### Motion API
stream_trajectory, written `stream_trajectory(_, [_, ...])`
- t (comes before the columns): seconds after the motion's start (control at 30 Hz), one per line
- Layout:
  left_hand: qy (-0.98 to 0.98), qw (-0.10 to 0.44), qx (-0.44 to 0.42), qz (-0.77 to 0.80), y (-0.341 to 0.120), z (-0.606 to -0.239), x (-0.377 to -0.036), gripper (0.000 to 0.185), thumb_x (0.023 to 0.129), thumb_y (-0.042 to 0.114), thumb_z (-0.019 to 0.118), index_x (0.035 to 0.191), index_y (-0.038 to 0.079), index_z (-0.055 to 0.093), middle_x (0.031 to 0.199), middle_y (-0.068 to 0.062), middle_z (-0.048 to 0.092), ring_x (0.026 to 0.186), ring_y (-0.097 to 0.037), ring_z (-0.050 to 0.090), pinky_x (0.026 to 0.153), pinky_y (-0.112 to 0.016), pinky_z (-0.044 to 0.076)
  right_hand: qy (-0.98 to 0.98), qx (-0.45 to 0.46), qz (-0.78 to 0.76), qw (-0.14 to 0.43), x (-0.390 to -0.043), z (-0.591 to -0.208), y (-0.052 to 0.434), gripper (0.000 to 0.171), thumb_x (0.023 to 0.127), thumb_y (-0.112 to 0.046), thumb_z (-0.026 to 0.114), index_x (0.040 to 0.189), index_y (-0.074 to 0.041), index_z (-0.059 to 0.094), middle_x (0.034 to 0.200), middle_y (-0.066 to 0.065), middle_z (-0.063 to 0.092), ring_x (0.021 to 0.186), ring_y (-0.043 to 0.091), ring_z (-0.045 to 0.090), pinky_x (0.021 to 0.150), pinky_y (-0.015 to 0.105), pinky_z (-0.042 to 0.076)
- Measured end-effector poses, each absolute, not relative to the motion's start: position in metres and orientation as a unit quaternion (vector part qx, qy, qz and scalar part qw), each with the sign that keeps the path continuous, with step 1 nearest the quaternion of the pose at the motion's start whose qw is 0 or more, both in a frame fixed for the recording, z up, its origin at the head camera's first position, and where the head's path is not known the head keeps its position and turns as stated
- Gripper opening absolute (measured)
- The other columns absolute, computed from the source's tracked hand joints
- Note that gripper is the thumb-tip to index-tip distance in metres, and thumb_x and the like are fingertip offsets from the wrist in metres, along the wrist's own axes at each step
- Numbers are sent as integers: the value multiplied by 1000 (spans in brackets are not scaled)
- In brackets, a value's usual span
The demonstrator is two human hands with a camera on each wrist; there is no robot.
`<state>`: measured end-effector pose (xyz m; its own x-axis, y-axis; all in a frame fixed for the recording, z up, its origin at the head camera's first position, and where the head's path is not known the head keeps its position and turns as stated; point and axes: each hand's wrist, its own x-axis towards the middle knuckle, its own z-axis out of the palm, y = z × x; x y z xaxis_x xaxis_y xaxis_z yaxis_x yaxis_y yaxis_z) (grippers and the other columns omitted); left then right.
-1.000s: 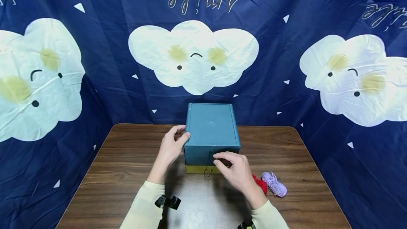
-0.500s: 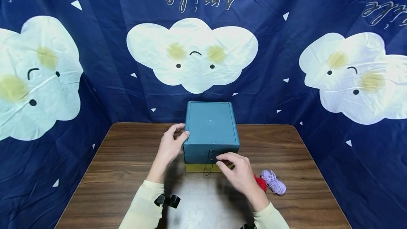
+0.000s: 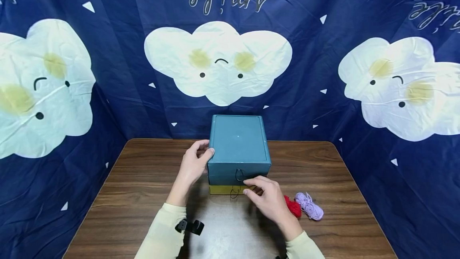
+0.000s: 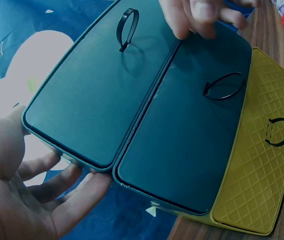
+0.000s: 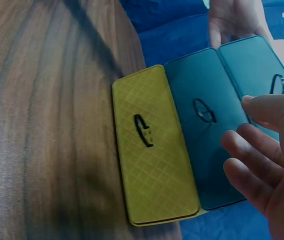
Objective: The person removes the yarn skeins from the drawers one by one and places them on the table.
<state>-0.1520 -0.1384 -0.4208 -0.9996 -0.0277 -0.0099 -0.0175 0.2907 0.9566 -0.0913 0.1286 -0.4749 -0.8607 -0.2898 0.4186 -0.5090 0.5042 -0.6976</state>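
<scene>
my left hand (image 3: 192,167) braces the teal box (image 3: 238,143) side, fingers straight; my right hand (image 3: 267,197), nearer, open, hovers before the front drawer rings (image 3: 238,176).

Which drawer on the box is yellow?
The bottom drawer is the yellow one, with a quilted front. The two drawers above it, the middle drawer and the top drawer, are dark teal.

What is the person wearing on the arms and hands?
Both arms wear long pale cream sleeves reaching the wrists. The left hand and right hand are bare, with no gloves or rings visible. A black strap mount sits on the left sleeve.
</scene>
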Motion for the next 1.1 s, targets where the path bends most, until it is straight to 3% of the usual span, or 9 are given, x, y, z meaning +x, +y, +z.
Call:
stream_trajectory(0.27, [-807,10,13,-590,-139,-422,-153,46,100,34,65,142,16,58,132,-11,63,113,-28,63,72,-41,62,-878,224,408,110,-98,-490,124,20,85,-16,85,105,-19,81,103,-10,76,92,9,71,75,24,58])
stream_trajectory(0.5, [-810,11,17,-585,-139,-422,-151,45,100,33,66,141,16,59,132,-10,63,111,-26,63,72,-37,61,-878,228,408,100,-99,-498,121,23,84,-14,86,107,-16,81,105,-7,77,93,11,72,74,26,59])
stream_trajectory(0.87, [-796,-2,24,-605,-137,-422,-150,45,101,31,65,143,16,58,133,-12,61,112,-27,62,72,-49,63,-877,231,411,92,-100,-505,118,19,85,-14,85,103,-17,82,103,-7,78,95,10,72,76,33,61])
stream_trajectory(1.1, [-795,0,23,-606,-137,-421,-151,45,101,31,65,142,16,58,133,-12,61,112,-27,62,70,-45,63,-883,243,391,95,-104,-502,114,17,85,-16,84,102,-17,82,102,-7,78,95,9,72,77,31,61])
